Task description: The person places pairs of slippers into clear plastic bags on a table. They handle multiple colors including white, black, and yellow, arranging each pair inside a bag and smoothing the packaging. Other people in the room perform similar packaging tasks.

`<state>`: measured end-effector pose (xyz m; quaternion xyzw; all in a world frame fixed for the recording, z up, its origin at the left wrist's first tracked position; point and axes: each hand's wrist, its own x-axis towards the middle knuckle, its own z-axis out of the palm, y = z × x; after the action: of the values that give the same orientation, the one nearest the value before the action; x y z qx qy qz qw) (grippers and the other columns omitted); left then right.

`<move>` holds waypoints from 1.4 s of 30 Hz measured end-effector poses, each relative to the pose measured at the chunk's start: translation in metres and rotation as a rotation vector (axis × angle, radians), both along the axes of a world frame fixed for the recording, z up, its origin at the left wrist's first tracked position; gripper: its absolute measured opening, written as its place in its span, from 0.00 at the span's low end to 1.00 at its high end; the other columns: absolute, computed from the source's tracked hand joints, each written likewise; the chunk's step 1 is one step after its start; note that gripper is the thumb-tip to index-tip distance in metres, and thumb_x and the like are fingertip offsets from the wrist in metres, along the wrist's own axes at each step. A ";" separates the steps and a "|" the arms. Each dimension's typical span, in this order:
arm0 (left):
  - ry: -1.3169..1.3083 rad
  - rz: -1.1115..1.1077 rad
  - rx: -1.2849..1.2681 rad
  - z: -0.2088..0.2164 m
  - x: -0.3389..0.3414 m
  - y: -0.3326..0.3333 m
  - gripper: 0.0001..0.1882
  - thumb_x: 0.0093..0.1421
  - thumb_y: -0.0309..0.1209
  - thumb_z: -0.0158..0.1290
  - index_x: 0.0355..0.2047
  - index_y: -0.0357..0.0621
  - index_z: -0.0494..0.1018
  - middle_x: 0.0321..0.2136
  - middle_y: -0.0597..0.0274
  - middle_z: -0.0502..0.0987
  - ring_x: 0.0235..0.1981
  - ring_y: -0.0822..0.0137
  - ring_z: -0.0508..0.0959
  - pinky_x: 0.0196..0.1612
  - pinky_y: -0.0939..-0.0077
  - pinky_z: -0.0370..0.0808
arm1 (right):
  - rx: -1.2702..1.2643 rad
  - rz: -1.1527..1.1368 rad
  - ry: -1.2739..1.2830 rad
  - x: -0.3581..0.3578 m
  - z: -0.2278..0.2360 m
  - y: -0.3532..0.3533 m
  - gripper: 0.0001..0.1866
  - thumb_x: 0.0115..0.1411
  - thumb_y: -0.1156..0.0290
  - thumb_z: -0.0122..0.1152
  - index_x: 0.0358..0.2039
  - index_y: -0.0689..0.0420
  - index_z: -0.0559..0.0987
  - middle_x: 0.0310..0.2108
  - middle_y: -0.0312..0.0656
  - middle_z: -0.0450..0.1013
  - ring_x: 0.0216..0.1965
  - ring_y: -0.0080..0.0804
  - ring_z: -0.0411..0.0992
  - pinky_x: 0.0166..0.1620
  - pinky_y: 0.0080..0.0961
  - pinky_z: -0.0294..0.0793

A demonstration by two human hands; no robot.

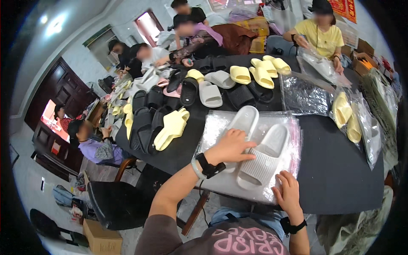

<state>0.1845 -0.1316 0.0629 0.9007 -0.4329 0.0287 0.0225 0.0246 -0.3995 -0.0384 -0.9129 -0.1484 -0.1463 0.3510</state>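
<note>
A pair of light grey slide slippers lies on a stack of clear plastic bags (208,131) at the table's near edge. My left hand (233,146) rests over the strap of the left slipper (245,120), hiding most of it. Its fingers are spread, and the thumb reaches across to the ribbed strap of the right slipper (258,167). Low at the right edge of the bags is my right hand (288,191), fingers apart and slightly bent, touching the plastic beside the right slipper's toe. Nothing shows in its grasp.
Yellow slippers (172,127), black slippers (142,127) and grey slippers (210,94) crowd the black table (335,170). Bagged slippers (347,117) lie to the right. Across the table, a person in yellow (321,38) handles a bagged pair. A black chair (123,204) stands at left.
</note>
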 end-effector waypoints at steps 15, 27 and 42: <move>-0.006 0.206 -0.190 0.018 -0.011 0.077 0.22 0.56 0.54 0.58 0.26 0.48 0.75 0.28 0.63 0.73 0.40 0.60 0.71 0.51 0.59 0.57 | 0.017 0.016 -0.012 0.000 0.000 -0.001 0.23 0.56 0.65 0.63 0.52 0.56 0.74 0.56 0.48 0.68 0.58 0.49 0.65 0.59 0.43 0.61; -0.296 0.566 0.064 -0.004 0.016 0.241 0.27 0.44 0.59 0.64 0.28 0.47 0.81 0.31 0.63 0.74 0.46 0.58 0.69 0.59 0.49 0.54 | -0.012 -0.015 0.002 0.001 0.003 0.005 0.23 0.56 0.65 0.63 0.51 0.56 0.75 0.56 0.47 0.69 0.59 0.48 0.65 0.59 0.43 0.61; -0.566 0.655 0.093 -0.052 0.013 0.177 0.35 0.49 0.51 0.60 0.55 0.51 0.72 0.60 0.44 0.63 0.68 0.42 0.53 0.57 0.12 0.36 | -0.041 -0.046 0.048 0.001 0.002 0.007 0.22 0.57 0.66 0.61 0.52 0.57 0.75 0.57 0.49 0.68 0.59 0.49 0.64 0.60 0.42 0.60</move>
<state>0.1971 0.0457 0.0104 0.9472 -0.1143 0.2606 -0.1478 0.0254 -0.3921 -0.0359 -0.9262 -0.1220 -0.1294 0.3324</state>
